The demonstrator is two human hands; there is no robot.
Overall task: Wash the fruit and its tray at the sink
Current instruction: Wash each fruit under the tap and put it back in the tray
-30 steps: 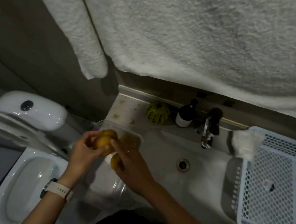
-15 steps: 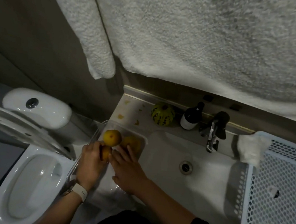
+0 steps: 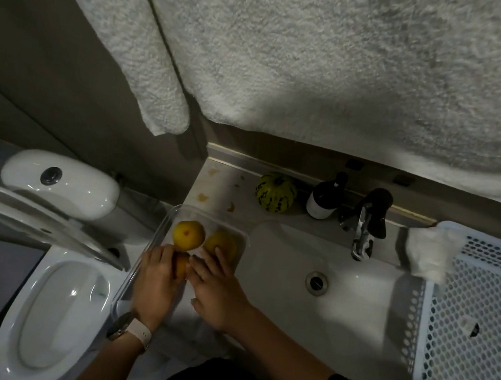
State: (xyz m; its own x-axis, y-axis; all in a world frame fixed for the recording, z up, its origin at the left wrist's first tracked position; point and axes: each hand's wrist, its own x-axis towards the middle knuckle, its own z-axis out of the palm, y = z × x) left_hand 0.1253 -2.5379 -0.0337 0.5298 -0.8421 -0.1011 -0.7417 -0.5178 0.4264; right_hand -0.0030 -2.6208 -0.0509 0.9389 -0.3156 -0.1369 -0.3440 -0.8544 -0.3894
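Both hands inside clear tray (image 3: 152,250) left of sink (image 3: 352,302). Left hand (image 3: 155,285) fingers curl around one orange fruit (image 3: 181,264). Right hand (image 3: 218,291) fingers spread, resting beside it.

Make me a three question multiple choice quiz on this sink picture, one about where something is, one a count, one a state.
1. Where does the striped green gourd sit?
A. On the ledge behind the basin, left of the dark bottle
B. In the white basket
C. On the toilet lid

2. How many yellow fruits show in the clear tray?
A. One
B. Three
C. Six

3. What is the state of the tap?
A. Running hard
C. Wrapped in a towel
B. No water seen flowing

Answers:
1 A, the gourd stands on the back ledge beside the bottle.
2 B, two lie free at the tray's far end and a third is between the left hand and the right hand.
3 B, no stream shows below the spout.
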